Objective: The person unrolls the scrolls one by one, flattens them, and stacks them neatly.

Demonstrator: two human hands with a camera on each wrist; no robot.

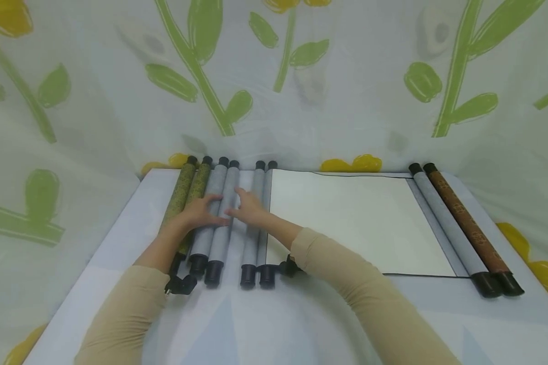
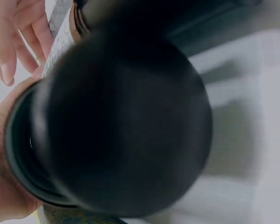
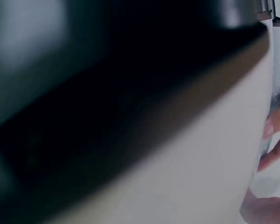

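Observation:
Two rolled grey scrolls (image 1: 221, 223) with black end caps lie side by side in the left half of the table. My left hand (image 1: 198, 213) lies over them, thumb and fingers spread apart across the rolls. Just to its right, my right hand (image 1: 248, 208) reaches leftward over another grey roll (image 1: 254, 241), thumb and forefinger apart and pointing at my left hand. That roll sits beside a grey roller (image 1: 263, 248) along the left edge of a cream sheet (image 1: 347, 218). A dark round end cap (image 2: 130, 126) fills most of the left wrist view.
Two green-patterned rolls (image 1: 181, 192) lie at the far left, partly under my left arm. Along the right side of the sheet are a grey roll (image 1: 452, 228) and a brown patterned roll (image 1: 468, 230). A flower-print curtain (image 1: 370, 101) hangs behind the white table (image 1: 265, 324).

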